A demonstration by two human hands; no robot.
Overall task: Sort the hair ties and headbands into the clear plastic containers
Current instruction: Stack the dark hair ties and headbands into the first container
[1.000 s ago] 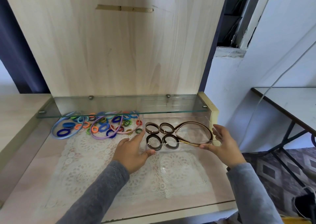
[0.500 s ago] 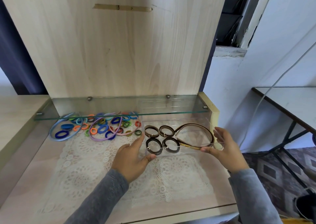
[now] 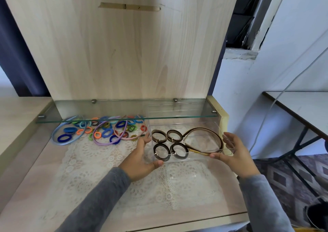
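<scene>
A clear plastic container stands at the right of the desk, partly under the glass shelf. Inside lie several brown and black hair ties and a brown headband. My left hand grips the container's left wall, thumb at the front corner. My right hand grips its right wall, thumb on the front edge. To the left lies a loose pile of coloured hair ties with a blue headband, a purple headband and a pink headband.
A glass shelf on metal pegs overhangs the back of the desk. A white lace mat covers the desk's middle. A wooden back panel rises behind. A second table and a patterned rug are to the right.
Both hands keep their hold on the clear container; it has shifted only slightly, a little nearer to me. The coloured pile has not moved.
</scene>
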